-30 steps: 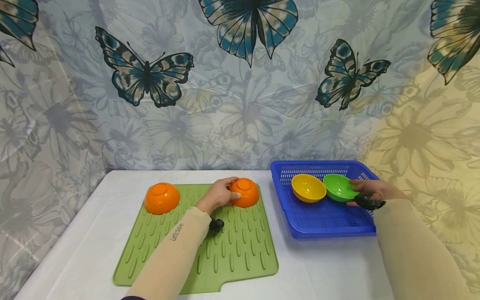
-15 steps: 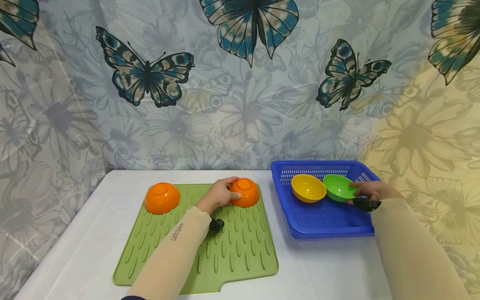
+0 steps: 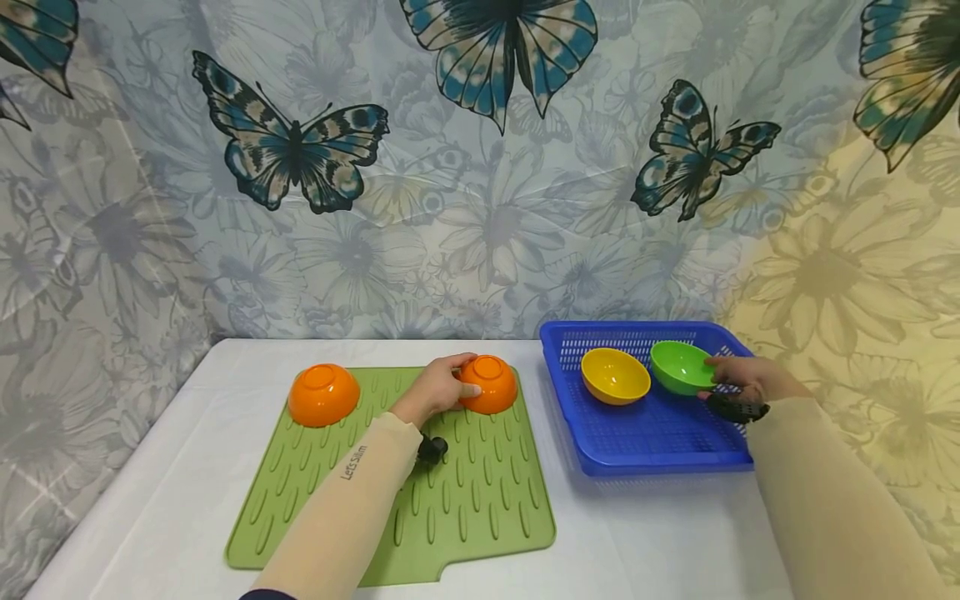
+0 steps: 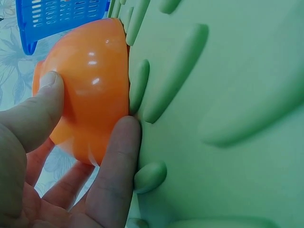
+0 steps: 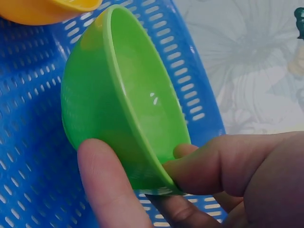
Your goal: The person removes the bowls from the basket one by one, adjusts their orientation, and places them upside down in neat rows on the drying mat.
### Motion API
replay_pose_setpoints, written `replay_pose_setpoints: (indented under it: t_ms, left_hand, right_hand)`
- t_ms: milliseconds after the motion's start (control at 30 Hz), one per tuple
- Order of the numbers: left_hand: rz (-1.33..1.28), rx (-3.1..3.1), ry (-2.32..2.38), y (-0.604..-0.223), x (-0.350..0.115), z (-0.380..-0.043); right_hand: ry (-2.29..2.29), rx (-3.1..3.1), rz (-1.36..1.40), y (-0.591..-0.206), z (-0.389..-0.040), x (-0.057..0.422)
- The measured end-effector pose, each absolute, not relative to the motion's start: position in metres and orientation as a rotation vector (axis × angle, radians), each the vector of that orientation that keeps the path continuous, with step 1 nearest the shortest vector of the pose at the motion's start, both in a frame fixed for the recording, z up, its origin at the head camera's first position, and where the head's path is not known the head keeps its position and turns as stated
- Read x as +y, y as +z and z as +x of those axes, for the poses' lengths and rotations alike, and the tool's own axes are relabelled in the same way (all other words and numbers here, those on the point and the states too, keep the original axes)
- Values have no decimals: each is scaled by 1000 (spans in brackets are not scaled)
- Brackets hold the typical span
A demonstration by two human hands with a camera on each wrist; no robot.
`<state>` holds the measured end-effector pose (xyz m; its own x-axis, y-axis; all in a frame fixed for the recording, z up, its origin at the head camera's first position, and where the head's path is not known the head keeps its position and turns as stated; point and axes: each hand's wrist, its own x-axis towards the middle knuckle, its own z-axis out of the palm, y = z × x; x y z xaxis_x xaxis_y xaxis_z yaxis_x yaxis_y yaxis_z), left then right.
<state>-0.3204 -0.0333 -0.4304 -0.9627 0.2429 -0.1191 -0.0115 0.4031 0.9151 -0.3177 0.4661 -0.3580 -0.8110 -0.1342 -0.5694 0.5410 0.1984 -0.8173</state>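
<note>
A green bowl [image 3: 678, 369] sat mouth up at the right-hand end of a blue basket [image 3: 630, 446], immediately to the left of the person's right hand [image 3: 753, 379]. A yellow bowl [image 3: 615, 377], also mouth up, was just beyond it on the left. The bowls were round, with no long axis to line up. The right hand was much the nearer one to the green bowl.

That hand was mostly closed, pinching the bowl's wall at its right side: in the right wrist view, digits reached inside over the rim while another finger pressed the outside. Whether the bowl's base touched the basket floor could not be told.

To the left of the basket, a green ribbed mat [image 3: 465, 508] lay on a white-covered bench [image 3: 645, 542]. There the left hand [image 3: 435, 390] was partly closed around an upside-down orange bowl [image 3: 491, 385], thumb on its side near the base, a finger low at the rim against the mat. A second orange bowl [image 3: 322, 396], likewise inverted, stood farther left, untouched.
</note>
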Motion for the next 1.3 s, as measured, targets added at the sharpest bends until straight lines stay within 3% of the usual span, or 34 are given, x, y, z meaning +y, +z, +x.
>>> replay_pose_setpoints:
  t_ms: [567, 1300]
  left_hand:
    - [188, 2421, 1594, -431, -33, -321]
    - [172, 2398, 1617, -429, -32, -317]
  right_hand:
    - [-2022, 1869, 491, -346, -296, 460]
    - [-2200, 1850, 125, -325, -238, 394]
